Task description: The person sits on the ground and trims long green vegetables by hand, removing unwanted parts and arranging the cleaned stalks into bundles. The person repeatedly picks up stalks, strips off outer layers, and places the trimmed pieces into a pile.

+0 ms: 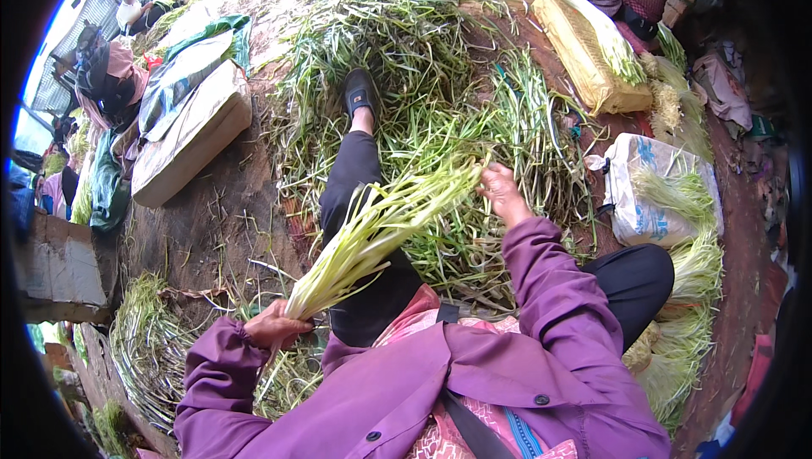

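A bunch of pale yellow-green leafy stalks [374, 230] stretches slantwise across my lap. My left hand [277, 327] is closed around its whitish lower end. My right hand [502, 189] is at the leafy tips at the other end, its fingers bent against them; whether it grips any leaves is hard to tell. Beneath and beyond the bunch, a broad heap of loose green stalks and leaves [380, 40] covers the ground around my outstretched leg. A darker pile of thin stalks [143, 345] lies to the left of my left hand.
At the right are a white sack with blue print [653, 205], more pale stalks [685, 326] and a yellow wrapped block with stalks on it [571, 46]. A long pale padded block [196, 135] lies at the left. Other people sit at the upper left and upper right.
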Demonstrator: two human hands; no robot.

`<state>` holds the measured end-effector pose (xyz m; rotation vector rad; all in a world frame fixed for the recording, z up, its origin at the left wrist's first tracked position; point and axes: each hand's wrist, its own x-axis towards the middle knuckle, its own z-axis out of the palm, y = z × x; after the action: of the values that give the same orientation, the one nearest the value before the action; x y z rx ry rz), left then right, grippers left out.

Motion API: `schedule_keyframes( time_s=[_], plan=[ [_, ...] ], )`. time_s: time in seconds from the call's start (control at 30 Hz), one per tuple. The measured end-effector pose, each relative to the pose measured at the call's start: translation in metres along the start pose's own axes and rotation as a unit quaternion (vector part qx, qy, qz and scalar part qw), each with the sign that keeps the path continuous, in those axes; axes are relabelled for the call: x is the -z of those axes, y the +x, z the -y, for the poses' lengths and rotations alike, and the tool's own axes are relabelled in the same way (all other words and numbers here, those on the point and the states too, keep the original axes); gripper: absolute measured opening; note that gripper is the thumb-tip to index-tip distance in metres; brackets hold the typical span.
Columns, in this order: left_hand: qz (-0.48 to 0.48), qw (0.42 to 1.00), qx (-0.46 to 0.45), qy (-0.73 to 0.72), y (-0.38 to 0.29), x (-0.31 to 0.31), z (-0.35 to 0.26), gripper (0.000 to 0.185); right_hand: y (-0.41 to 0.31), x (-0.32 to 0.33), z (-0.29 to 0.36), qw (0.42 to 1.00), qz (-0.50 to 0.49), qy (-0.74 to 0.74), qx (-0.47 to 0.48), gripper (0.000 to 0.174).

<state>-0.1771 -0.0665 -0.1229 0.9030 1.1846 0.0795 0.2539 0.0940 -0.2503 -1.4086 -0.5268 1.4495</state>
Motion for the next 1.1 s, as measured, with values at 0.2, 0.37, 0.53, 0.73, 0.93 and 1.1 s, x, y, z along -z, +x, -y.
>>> schedule_keyframes(
  time_s=[0.2, 0.37, 0.53, 0.73, 0.93, 1.1],
  plan=[
    [-0.003, 0.998, 0.044, -0.043, -0.016, -0.004, 0.014, 0.015, -0.034, -0.018, 0.051, 0.906, 0.021, -0.371, 0.203, 0.064],
    [-0.009, 0.998, 0.059, -0.036, -0.029, -0.013, 0.008, 0.017, -0.151, -0.137, 0.046, 0.676, 0.306, -0.39, 0.545, 0.073],
    [-0.023, 0.998, 0.058, -0.033, -0.042, -0.032, -0.024, 0.016, -0.171, -0.169, -0.043, 0.532, 0.311, -0.433, 0.658, 0.038],
    [-0.024, 0.995, 0.092, -0.04, -0.065, -0.031, -0.033, 0.015, -0.111, -0.135, -0.018, 0.533, 0.193, -0.495, 0.659, 0.011],
    [-0.011, 0.997, 0.075, -0.018, -0.065, -0.019, -0.008, 0.017, -0.066, -0.083, -0.004, 0.602, 0.171, -0.517, 0.584, 0.011],
    [-0.022, 0.997, 0.071, -0.018, -0.061, -0.024, -0.007, 0.016, -0.054, -0.064, -0.015, 0.659, 0.208, -0.514, 0.508, 0.009]
  ],
)
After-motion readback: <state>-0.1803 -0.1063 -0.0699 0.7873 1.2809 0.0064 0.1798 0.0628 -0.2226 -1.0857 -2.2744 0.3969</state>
